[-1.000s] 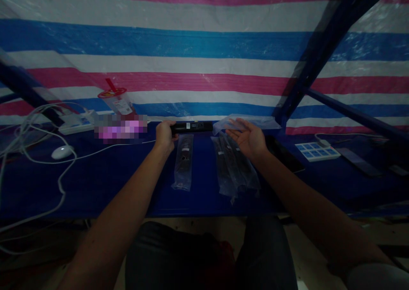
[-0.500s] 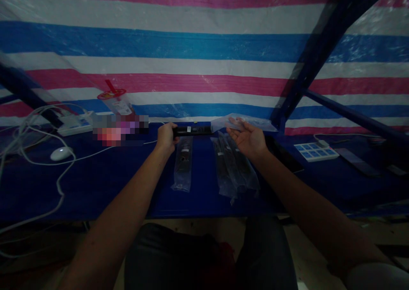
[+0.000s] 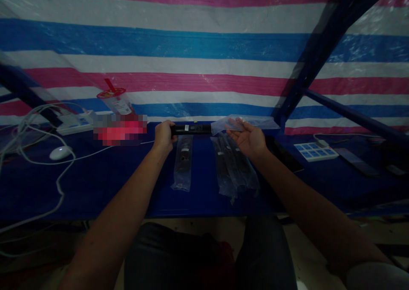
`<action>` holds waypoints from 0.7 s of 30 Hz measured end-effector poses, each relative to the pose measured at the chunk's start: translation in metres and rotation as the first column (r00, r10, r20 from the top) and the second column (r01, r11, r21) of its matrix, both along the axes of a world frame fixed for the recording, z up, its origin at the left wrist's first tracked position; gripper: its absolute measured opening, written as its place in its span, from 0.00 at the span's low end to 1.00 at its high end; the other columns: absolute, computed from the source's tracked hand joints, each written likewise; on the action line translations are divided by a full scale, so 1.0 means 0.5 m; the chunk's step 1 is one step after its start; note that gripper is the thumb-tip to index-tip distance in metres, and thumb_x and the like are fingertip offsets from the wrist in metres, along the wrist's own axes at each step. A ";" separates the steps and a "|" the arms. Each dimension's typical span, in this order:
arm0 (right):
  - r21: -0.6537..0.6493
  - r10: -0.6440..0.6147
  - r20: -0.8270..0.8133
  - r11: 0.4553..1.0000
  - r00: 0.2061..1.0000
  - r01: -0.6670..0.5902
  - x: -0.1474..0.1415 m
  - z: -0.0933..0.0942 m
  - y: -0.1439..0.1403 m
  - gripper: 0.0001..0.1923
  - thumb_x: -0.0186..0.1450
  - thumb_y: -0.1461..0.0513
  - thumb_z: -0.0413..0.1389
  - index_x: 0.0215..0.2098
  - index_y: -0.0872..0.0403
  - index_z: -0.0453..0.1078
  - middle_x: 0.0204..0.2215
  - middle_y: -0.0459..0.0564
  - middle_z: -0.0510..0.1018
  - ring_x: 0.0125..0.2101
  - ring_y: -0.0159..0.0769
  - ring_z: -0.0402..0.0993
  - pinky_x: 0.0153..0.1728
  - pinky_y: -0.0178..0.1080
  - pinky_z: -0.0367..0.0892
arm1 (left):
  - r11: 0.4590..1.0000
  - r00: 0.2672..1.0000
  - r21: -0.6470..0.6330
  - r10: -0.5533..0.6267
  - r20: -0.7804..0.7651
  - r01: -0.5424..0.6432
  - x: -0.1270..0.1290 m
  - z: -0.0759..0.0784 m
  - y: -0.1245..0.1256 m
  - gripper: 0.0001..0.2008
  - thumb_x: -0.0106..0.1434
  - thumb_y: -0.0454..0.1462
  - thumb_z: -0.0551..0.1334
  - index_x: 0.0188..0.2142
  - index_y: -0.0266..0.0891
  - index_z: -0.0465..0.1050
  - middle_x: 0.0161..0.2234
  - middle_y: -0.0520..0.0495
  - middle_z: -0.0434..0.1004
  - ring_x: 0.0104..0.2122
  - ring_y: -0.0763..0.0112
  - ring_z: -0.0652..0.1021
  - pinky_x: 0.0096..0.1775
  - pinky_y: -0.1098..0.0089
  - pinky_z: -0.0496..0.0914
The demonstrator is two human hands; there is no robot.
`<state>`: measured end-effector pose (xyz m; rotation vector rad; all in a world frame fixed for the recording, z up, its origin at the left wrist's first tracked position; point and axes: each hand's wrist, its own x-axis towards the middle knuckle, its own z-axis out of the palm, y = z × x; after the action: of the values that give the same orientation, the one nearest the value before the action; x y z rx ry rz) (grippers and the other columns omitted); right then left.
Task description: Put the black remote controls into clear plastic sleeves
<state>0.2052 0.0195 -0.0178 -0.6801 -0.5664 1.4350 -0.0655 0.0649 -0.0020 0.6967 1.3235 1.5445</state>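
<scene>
My left hand (image 3: 163,135) grips one end of a long black bar-shaped device (image 3: 191,129), held level above the blue table (image 3: 111,179). My right hand (image 3: 247,137) is palm-up with fingers spread, its fingertips under the edge of a clear plastic bag (image 3: 246,122) lying at the back of the table. The bar's free end points at the bag's mouth. Below the bar lies one bagged black device (image 3: 183,162). A pile of several bagged devices (image 3: 234,168) lies under my right wrist.
A white mouse (image 3: 59,152) and white cables (image 3: 35,132) lie at the left, with a power strip (image 3: 76,121) and a red-lidded cup (image 3: 115,100) behind. A blurred screen glows red (image 3: 120,129). A white keypad (image 3: 316,150) and dark remotes (image 3: 358,161) lie at the right. A blue frame post (image 3: 306,68) rises beside the bag.
The bar in my left hand has stayed almost in place. My right hand has stayed by the bag. The blurred screen went from purple to red.
</scene>
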 end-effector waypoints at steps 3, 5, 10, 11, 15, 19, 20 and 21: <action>0.009 0.001 0.035 1.000 0.999 -0.001 -0.003 0.000 -0.003 0.10 0.71 0.62 0.48 0.38 0.53 0.71 0.46 0.55 0.84 0.42 0.43 0.82 0.42 0.46 0.79 | 1.000 1.000 0.004 -0.028 0.013 0.027 0.003 0.001 -0.002 0.06 0.48 0.32 0.58 0.26 0.40 0.60 0.17 0.56 0.59 0.10 0.78 0.59 0.12 0.77 0.46; 0.003 -0.011 0.072 1.000 0.997 0.011 -0.006 0.000 -0.006 0.10 0.71 0.62 0.47 0.38 0.54 0.71 0.45 0.55 0.84 0.40 0.43 0.83 0.38 0.44 0.79 | 0.999 0.998 0.005 -0.047 0.033 0.047 0.004 0.001 -0.003 0.07 0.48 0.32 0.59 0.26 0.41 0.59 0.17 0.56 0.59 0.10 0.78 0.59 0.12 0.77 0.46; -0.041 -0.032 0.170 0.998 0.985 0.039 -0.013 0.005 -0.012 0.10 0.70 0.64 0.47 0.38 0.54 0.70 0.42 0.56 0.84 0.34 0.41 0.83 0.33 0.42 0.79 | 0.994 0.986 -0.012 -0.109 0.125 0.111 0.000 0.000 0.000 0.08 0.49 0.31 0.58 0.27 0.41 0.59 0.17 0.56 0.59 0.11 0.78 0.59 0.12 0.77 0.48; -0.050 -0.035 0.182 0.998 0.983 0.045 -0.015 0.006 -0.013 0.10 0.70 0.64 0.47 0.39 0.55 0.70 0.41 0.56 0.84 0.33 0.41 0.83 0.32 0.42 0.79 | 0.991 0.980 -0.012 -0.133 0.145 0.136 0.000 0.000 0.000 0.08 0.49 0.31 0.58 0.27 0.41 0.59 0.17 0.56 0.59 0.11 0.78 0.59 0.12 0.77 0.48; -0.055 -0.054 0.209 0.996 0.976 0.067 -0.019 0.014 -0.017 0.09 0.69 0.65 0.48 0.39 0.55 0.70 0.40 0.57 0.83 0.31 0.40 0.83 0.31 0.42 0.79 | 0.969 0.957 -0.017 -0.240 0.163 0.246 0.002 -0.001 0.000 0.07 0.51 0.30 0.58 0.29 0.39 0.61 0.19 0.53 0.63 0.12 0.77 0.62 0.13 0.77 0.50; -0.042 -0.083 0.229 0.995 0.970 0.095 -0.022 0.018 -0.020 0.08 0.68 0.66 0.49 0.38 0.56 0.70 0.40 0.57 0.83 0.29 0.39 0.82 0.30 0.41 0.80 | 0.950 0.944 -0.014 -0.309 0.113 0.312 0.007 -0.004 -0.003 0.05 0.54 0.30 0.60 0.31 0.37 0.65 0.21 0.49 0.67 0.14 0.74 0.67 0.13 0.77 0.53; -0.039 -0.087 0.229 0.994 0.969 0.099 -0.023 0.018 -0.020 0.08 0.68 0.66 0.49 0.38 0.56 0.71 0.40 0.57 0.83 0.29 0.38 0.82 0.30 0.41 0.80 | 0.943 0.938 -0.010 -0.330 0.103 0.332 0.008 -0.005 -0.005 0.05 0.55 0.30 0.61 0.32 0.36 0.66 0.22 0.48 0.68 0.14 0.74 0.68 0.14 0.77 0.54; -0.037 -0.091 0.229 0.994 0.969 0.103 -0.024 0.018 -0.020 0.08 0.68 0.66 0.50 0.38 0.56 0.71 0.40 0.57 0.83 0.29 0.38 0.82 0.30 0.41 0.80 | 0.935 0.932 -0.007 -0.351 0.094 0.354 0.009 -0.006 -0.006 0.05 0.56 0.30 0.61 0.33 0.35 0.66 0.22 0.47 0.69 0.15 0.74 0.69 0.14 0.77 0.55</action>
<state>0.1934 0.0095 -0.0089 -0.9064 -0.6680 1.2914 -0.0611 0.0620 -0.0048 0.7920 1.0782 1.2524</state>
